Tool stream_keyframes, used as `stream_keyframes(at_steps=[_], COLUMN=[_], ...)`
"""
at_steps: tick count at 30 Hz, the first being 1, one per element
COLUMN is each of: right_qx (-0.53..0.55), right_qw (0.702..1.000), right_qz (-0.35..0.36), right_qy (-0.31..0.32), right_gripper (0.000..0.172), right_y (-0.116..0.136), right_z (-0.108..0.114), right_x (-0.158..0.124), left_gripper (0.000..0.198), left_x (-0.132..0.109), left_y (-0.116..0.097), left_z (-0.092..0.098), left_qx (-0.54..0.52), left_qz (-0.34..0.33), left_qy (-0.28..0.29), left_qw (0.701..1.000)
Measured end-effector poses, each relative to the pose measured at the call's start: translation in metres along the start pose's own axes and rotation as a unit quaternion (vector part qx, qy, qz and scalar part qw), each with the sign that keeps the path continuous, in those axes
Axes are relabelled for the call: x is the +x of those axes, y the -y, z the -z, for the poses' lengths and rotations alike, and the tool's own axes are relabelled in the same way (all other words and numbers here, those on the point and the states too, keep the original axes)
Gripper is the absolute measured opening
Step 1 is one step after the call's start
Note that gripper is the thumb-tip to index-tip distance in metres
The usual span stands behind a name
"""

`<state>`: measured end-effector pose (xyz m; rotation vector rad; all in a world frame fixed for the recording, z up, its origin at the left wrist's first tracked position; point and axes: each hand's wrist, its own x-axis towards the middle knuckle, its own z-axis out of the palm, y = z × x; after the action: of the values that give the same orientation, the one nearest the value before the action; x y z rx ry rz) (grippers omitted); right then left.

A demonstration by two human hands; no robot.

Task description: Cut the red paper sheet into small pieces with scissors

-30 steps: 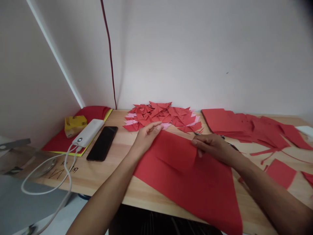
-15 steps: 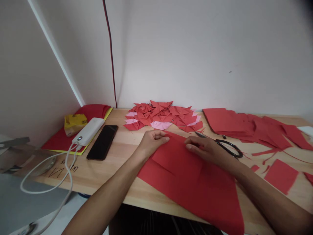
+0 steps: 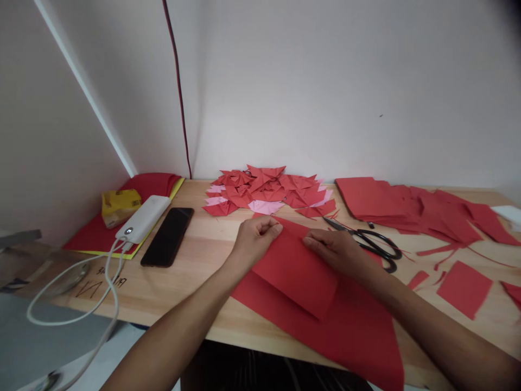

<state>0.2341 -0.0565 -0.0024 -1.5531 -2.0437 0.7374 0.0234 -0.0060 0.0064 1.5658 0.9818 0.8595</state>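
Observation:
Between my two hands is a smaller piece of red paper (image 3: 299,277), held by its far edge and tilted over a larger red sheet (image 3: 350,336). My left hand (image 3: 258,236) pinches its far left corner between thumb and fingers. At the far right part of the same edge, my right hand (image 3: 329,244) pinches it too. The larger sheet lies on the table, its near corner hanging past the front edge. Black-handled scissors (image 3: 376,244) lie just beyond my right hand, partly hidden by it.
Folded red and pink paper shapes (image 3: 264,190) are heaped against the wall. Stacked red paper pieces (image 3: 378,201) lie at the back right, with a red piece (image 3: 464,288) and scraps nearer. On the left are a phone (image 3: 167,236), a cabled white power bank (image 3: 144,217) and a yellow packet (image 3: 120,206).
The smaller paper has come up off the larger sheet and its lower edge now stands out clearly. My right hand has closed on its edge, and more of the scissors shows.

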Motion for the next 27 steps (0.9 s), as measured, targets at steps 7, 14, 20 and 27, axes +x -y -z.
stream_keyframes(at_steps=[7, 14, 20, 27], right_qx=[-0.003, 0.004, 0.038, 0.031], right_qw=[1.0, 1.0, 0.998, 0.999], right_qz=[-0.017, -0.022, -0.046, -0.001], right_qy=[-0.009, 0.006, 0.015, 0.028], right_gripper=[0.046, 0.048, 0.05, 0.041], right_y=[-0.003, -0.002, 0.004, 0.0], right_z=[0.006, 0.008, 0.013, 0.013], right_x=[0.002, 0.003, 0.003, 0.003], left_gripper=[0.031, 0.033, 0.034, 0.035], left_x=[0.004, 0.004, 0.004, 0.003], left_y=[-0.005, -0.005, -0.01, -0.009], left_z=[0.016, 0.016, 0.017, 0.019], left_qx=[0.003, -0.011, -0.015, -0.031], left_qz=[-0.035, -0.026, -0.018, -0.047], left_qy=[-0.041, -0.013, -0.051, -0.04], left_qw=[0.999, 1.0, 0.998, 0.998])
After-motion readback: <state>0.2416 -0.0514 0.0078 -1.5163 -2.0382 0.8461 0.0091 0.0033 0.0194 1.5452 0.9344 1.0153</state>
